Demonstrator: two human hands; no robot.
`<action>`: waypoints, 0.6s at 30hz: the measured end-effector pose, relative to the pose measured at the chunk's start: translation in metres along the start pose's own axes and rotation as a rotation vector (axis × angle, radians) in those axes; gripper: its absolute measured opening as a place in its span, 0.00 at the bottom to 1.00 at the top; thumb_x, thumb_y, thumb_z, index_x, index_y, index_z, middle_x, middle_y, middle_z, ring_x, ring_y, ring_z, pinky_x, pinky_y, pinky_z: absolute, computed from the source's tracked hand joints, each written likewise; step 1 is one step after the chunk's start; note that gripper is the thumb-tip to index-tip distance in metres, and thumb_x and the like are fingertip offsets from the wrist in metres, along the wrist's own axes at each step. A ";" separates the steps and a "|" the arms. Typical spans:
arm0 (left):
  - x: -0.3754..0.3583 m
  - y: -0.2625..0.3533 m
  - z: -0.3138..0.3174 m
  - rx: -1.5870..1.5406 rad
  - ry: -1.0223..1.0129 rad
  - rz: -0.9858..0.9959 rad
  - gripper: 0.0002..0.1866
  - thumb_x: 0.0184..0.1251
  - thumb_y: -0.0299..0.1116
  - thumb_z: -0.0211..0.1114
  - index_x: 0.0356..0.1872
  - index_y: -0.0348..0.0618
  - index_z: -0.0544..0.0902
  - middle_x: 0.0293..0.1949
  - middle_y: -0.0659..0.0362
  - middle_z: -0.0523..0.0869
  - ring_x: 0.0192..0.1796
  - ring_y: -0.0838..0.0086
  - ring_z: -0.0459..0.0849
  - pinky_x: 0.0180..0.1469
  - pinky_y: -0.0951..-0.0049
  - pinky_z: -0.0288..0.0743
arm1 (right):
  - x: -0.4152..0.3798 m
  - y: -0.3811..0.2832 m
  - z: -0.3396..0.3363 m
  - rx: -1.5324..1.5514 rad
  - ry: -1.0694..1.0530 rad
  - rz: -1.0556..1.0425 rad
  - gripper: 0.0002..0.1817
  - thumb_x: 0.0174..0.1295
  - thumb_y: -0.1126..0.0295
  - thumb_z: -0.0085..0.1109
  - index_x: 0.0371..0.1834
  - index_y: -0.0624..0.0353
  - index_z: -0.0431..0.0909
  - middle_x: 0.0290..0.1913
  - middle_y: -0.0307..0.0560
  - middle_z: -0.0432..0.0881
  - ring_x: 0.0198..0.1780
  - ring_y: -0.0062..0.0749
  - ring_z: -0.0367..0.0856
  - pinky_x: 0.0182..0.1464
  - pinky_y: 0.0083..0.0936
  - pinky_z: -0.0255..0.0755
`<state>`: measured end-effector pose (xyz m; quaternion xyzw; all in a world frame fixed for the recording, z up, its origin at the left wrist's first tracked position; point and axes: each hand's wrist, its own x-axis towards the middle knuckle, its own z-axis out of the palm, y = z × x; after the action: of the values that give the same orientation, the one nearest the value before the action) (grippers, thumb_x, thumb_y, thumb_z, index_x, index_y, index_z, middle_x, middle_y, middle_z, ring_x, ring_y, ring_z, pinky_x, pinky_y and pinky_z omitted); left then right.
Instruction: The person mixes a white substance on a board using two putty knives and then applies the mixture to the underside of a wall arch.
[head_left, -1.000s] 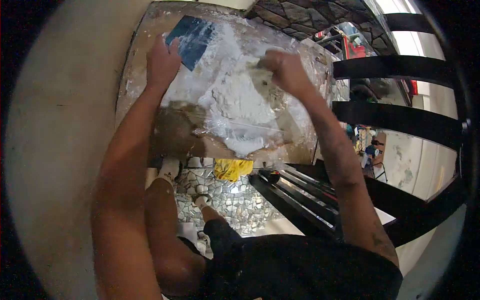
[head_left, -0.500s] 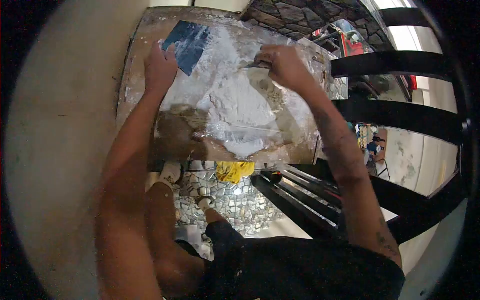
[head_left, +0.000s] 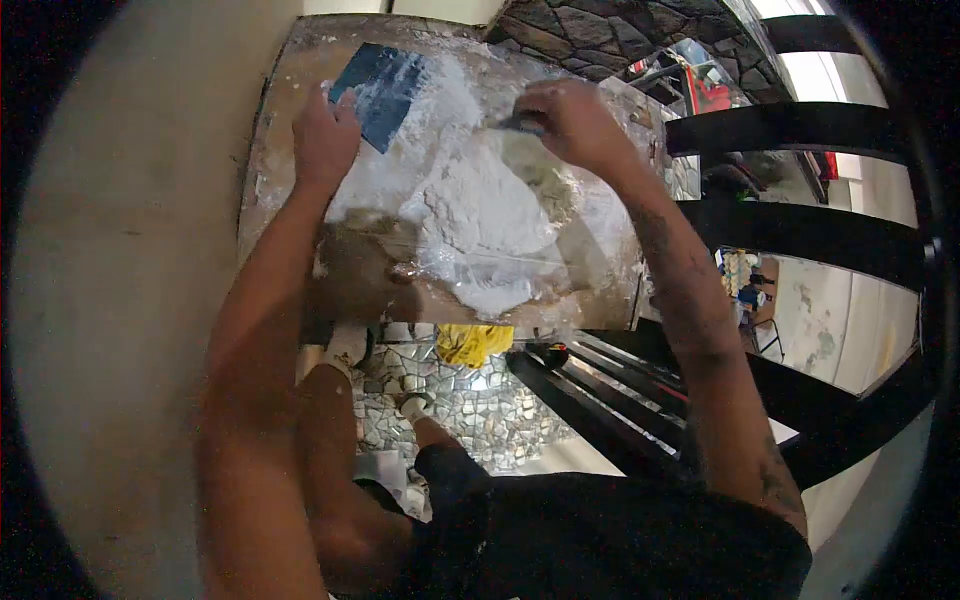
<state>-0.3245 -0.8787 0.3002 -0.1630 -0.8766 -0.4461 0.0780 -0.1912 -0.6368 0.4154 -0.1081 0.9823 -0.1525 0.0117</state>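
My left hand (head_left: pixel 327 140) grips the lower left edge of a flat, dark blue-grey rectangular plate (head_left: pixel 385 92), its face smeared with white. The plate is tilted over the upper left of a worn wooden board (head_left: pixel 280 140). My right hand (head_left: pixel 575 122), somewhat blurred, is closed around a small dark scraper (head_left: pixel 520 124); the fingers hide most of it. Below and between the hands, a mound of white powder or paste (head_left: pixel 480 205) is spread on the board, with a wet greyish-beige patch (head_left: pixel 540 165) along its right side.
Black railing bars (head_left: pixel 790 128) stand close to the right of the board and my right arm. A plain wall (head_left: pixel 140 250) runs along the left. Below lies a stone-patterned floor (head_left: pixel 470 415) with a yellow cloth or bag (head_left: pixel 472 344) near the board's front edge.
The scraper in my right hand has turned, and its dark blade now sits closer under the fingers. My left hand and the plate have barely shifted.
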 end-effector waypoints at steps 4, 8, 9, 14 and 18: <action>0.007 -0.007 -0.002 -0.015 -0.008 0.026 0.18 0.63 0.36 0.58 0.47 0.30 0.73 0.32 0.37 0.81 0.38 0.43 0.80 0.40 0.54 0.72 | -0.017 0.002 0.031 -0.035 0.054 -0.075 0.10 0.41 0.76 0.59 0.30 0.61 0.79 0.32 0.53 0.79 0.36 0.51 0.78 0.38 0.38 0.72; -0.001 0.000 -0.002 -0.070 0.022 0.022 0.18 0.63 0.36 0.58 0.46 0.29 0.73 0.33 0.37 0.80 0.38 0.43 0.80 0.40 0.54 0.72 | 0.003 0.019 0.011 0.008 -0.013 -0.069 0.10 0.42 0.74 0.60 0.30 0.61 0.79 0.31 0.53 0.78 0.36 0.51 0.78 0.36 0.38 0.71; -0.004 -0.003 0.000 -0.080 0.006 0.012 0.18 0.63 0.36 0.58 0.46 0.29 0.73 0.33 0.37 0.80 0.39 0.43 0.80 0.40 0.54 0.72 | -0.003 0.012 0.021 -0.050 0.061 -0.063 0.10 0.40 0.74 0.59 0.30 0.61 0.79 0.30 0.53 0.77 0.36 0.51 0.78 0.36 0.38 0.71; 0.001 -0.005 -0.001 0.004 0.007 0.069 0.19 0.64 0.37 0.57 0.47 0.30 0.73 0.34 0.37 0.81 0.41 0.43 0.80 0.42 0.53 0.71 | -0.021 0.001 0.022 -0.053 -0.055 -0.116 0.10 0.38 0.77 0.57 0.28 0.61 0.79 0.29 0.52 0.77 0.36 0.50 0.78 0.35 0.38 0.71; 0.001 -0.010 0.006 -0.013 -0.028 0.011 0.19 0.64 0.38 0.56 0.47 0.30 0.73 0.34 0.38 0.81 0.42 0.43 0.80 0.43 0.52 0.71 | -0.014 0.004 0.021 -0.080 0.061 -0.096 0.10 0.39 0.75 0.60 0.29 0.59 0.80 0.27 0.50 0.77 0.34 0.48 0.78 0.36 0.36 0.73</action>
<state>-0.3286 -0.8793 0.2891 -0.1747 -0.8737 -0.4490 0.0672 -0.1770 -0.6360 0.3936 -0.1506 0.9812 -0.1167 -0.0297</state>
